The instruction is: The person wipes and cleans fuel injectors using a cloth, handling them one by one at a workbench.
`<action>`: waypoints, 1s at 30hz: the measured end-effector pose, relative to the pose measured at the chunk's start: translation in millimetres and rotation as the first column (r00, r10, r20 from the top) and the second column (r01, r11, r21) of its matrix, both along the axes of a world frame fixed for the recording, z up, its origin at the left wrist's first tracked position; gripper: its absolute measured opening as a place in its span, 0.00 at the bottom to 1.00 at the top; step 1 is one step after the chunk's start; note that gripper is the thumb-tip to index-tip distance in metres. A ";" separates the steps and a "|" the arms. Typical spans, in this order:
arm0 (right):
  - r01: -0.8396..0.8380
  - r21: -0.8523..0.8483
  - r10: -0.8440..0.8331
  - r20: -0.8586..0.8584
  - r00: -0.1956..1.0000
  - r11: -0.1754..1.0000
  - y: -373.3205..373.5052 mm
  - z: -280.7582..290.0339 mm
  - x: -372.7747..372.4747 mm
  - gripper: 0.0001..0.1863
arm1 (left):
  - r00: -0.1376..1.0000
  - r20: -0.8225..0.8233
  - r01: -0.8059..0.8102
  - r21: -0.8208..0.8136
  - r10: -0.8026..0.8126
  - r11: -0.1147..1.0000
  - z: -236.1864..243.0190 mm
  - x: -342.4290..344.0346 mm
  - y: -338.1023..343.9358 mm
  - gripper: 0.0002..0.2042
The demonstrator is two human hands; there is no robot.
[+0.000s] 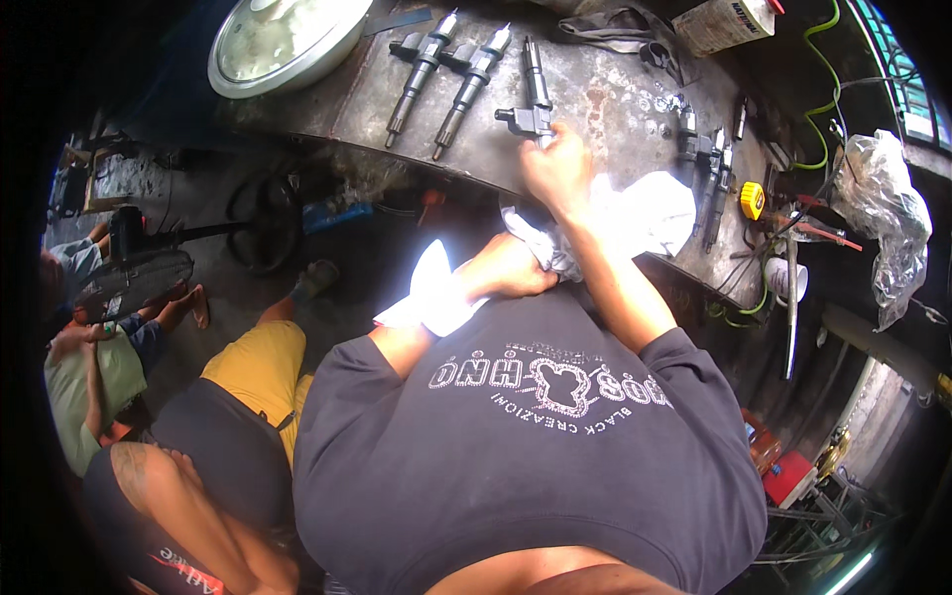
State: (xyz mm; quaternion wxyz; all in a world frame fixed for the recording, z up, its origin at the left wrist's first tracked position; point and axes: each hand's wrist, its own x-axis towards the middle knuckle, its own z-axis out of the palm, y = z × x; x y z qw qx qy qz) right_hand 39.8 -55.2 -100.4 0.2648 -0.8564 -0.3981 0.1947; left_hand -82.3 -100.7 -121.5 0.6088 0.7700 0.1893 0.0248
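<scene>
My right hand [558, 169] is closed around the lower end of a dark metal fuel injector [536, 74] at the edge of the worktable. Nearer my body, my left hand [511, 268] has its fingers curled on a crumpled white cloth [654, 211], which spreads out behind my right forearm. A bright white piece [431, 293], perhaps cloth or paper, lies over my left forearm. Left of the held injector, two similar injectors [421, 79] [473, 91] rest side by side on the table. Several more injectors [712, 178] lie at the right.
The stained metal worktable [620, 139] carries a large lidded bowl [288, 45], a dark rag [620, 28], a white can [724, 25] and a yellow tape measure [753, 200]. A plastic bag [883, 218] hangs at right. Other people [218, 436] sit at left near a fan [139, 273].
</scene>
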 end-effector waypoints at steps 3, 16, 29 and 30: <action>-0.027 -0.020 0.028 0.064 0.998 0.999 -1.7 15.3 -15.9 0.23 | 0.995 0.094 -0.037 0.001 0.037 0.999 -12.3 -3.4 4.6 0.18; -0.444 0.336 0.554 -0.422 0.718 0.831 -39.9 70.7 66.2 0.16 | 0.839 0.349 -0.395 -0.136 0.417 0.908 -13.7 -37.7 22.5 0.12; -0.888 -0.182 0.751 0.618 0.231 0.423 20.7 94.4 69.2 0.14 | 0.816 0.341 0.180 -0.918 0.468 0.354 28.9 -29.0 48.0 0.27; -0.898 -0.098 0.730 0.623 0.281 0.430 22.8 90.3 68.8 0.17 | 0.824 0.300 0.046 -0.881 0.480 0.471 11.8 -27.5 44.6 0.25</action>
